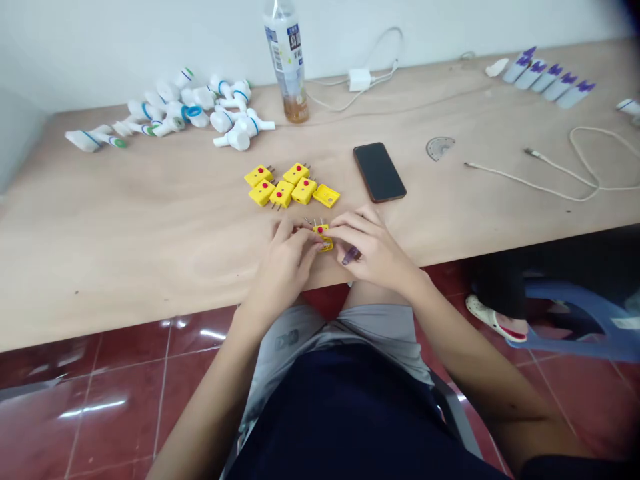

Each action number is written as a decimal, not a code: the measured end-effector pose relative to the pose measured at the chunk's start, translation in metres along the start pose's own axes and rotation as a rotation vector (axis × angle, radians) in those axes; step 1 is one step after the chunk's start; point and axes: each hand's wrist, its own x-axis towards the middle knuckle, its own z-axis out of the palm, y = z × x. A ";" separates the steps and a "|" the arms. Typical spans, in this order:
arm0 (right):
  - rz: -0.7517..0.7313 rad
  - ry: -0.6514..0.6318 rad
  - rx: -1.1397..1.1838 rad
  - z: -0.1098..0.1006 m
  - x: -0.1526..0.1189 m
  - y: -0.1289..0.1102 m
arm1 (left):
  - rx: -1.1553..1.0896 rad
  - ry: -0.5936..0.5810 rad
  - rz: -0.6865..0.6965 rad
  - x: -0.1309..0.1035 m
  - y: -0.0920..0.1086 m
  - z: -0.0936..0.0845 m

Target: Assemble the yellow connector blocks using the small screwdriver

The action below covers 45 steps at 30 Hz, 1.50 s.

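Near the table's front edge, my left hand (pixel 286 259) pinches a small yellow plug (pixel 327 245) with a red button and metal prongs pointing away from me. Its casing looks opened, with something small and pale inside. My right hand (pixel 371 248) has its fingertips at the plug's right side. Tucked in its curled fingers is a purple see-through handle (pixel 351 255); the rest of that tool is hidden. Just beyond my hands lie several yellow plugs (pixel 282 194) with red buttons, and a loose yellow cover (pixel 327 195) rests hollow side up beside them.
A black phone (pixel 380 172) lies right of the plugs, near a protractor (pixel 440 148) and a white cable (pixel 585 193). Behind stand a bottle (pixel 289 63), a white charger (pixel 359 80), white plastic parts (pixel 195 107) and purple-topped tubes (pixel 547 80). A person's foot (pixel 500 322) shows at right.
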 end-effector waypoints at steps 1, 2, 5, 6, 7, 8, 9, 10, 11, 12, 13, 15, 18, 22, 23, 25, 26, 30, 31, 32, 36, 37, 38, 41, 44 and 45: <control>-0.002 -0.001 -0.002 0.000 0.000 0.000 | 0.005 -0.001 0.000 0.000 0.000 0.000; -0.001 -0.004 -0.005 0.000 0.000 0.000 | 0.010 -0.003 0.000 0.000 0.001 0.000; 0.012 -0.020 -0.013 -0.001 0.001 0.000 | 0.008 -0.012 0.003 -0.001 0.001 -0.003; 0.014 -0.024 -0.013 -0.001 0.001 0.000 | 0.007 -0.008 0.004 -0.001 0.001 -0.004; 0.014 -0.024 -0.012 -0.001 0.001 0.000 | 0.006 -0.001 0.003 -0.001 0.001 -0.005; 0.013 -0.023 -0.012 -0.001 0.001 0.000 | 0.006 0.005 0.002 -0.001 0.000 -0.005; 0.011 -0.021 -0.013 -0.001 0.001 0.000 | 0.007 0.009 0.001 -0.002 0.000 -0.006; 0.009 -0.018 -0.014 -0.001 0.001 0.000 | 0.007 0.010 -0.001 -0.002 0.000 -0.006; 0.006 -0.014 -0.014 -0.001 0.001 0.000 | 0.005 0.009 -0.002 -0.002 -0.001 -0.007; 0.003 -0.012 -0.015 0.000 0.001 0.000 | 0.001 0.007 -0.004 -0.002 -0.001 -0.007; 0.000 -0.011 -0.015 0.000 0.001 0.000 | -0.003 0.006 -0.006 -0.002 -0.002 -0.006; -0.003 -0.010 -0.017 0.000 0.001 0.000 | -0.014 0.004 -0.006 -0.002 -0.002 -0.006; -0.011 -0.006 -0.019 0.000 0.001 0.000 | -0.018 -0.008 -0.002 -0.002 -0.001 -0.005; -0.012 0.000 -0.018 0.001 0.001 0.001 | -0.009 -0.012 -0.001 -0.002 -0.001 -0.005; -0.009 0.000 -0.017 0.001 0.001 0.001 | -0.007 -0.013 0.002 -0.002 -0.001 -0.005; -0.008 -0.004 -0.017 0.002 0.001 0.001 | 0.000 -0.019 0.007 -0.003 -0.001 -0.005; -0.010 -0.006 -0.019 0.002 0.000 0.001 | 0.002 -0.019 0.008 -0.003 -0.001 -0.005; -0.017 -0.001 -0.019 0.002 0.000 0.001 | 0.009 -0.018 0.002 -0.002 -0.001 -0.005; -0.013 -0.002 -0.017 0.002 0.000 0.001 | 0.013 -0.018 0.002 -0.002 -0.001 -0.005; -0.009 -0.006 -0.014 0.002 0.000 0.001 | 0.017 -0.016 0.005 -0.002 -0.001 -0.006; -0.003 -0.008 -0.006 0.002 0.000 0.001 | 0.038 -0.024 0.013 -0.002 0.000 -0.008; -0.005 -0.005 -0.006 0.002 0.000 0.001 | 0.053 -0.031 0.013 -0.002 0.001 -0.009; -0.007 -0.001 -0.007 0.002 0.000 0.001 | 0.070 -0.038 0.012 -0.001 0.001 -0.010; -0.015 0.000 -0.019 0.002 0.001 0.001 | 0.109 -0.069 0.019 -0.001 0.003 -0.011; -0.021 -0.004 -0.030 0.002 0.001 0.001 | 0.119 -0.098 0.031 -0.001 0.003 -0.011; -0.022 -0.006 -0.031 0.001 0.002 0.001 | 0.113 -0.099 0.029 -0.001 0.003 -0.011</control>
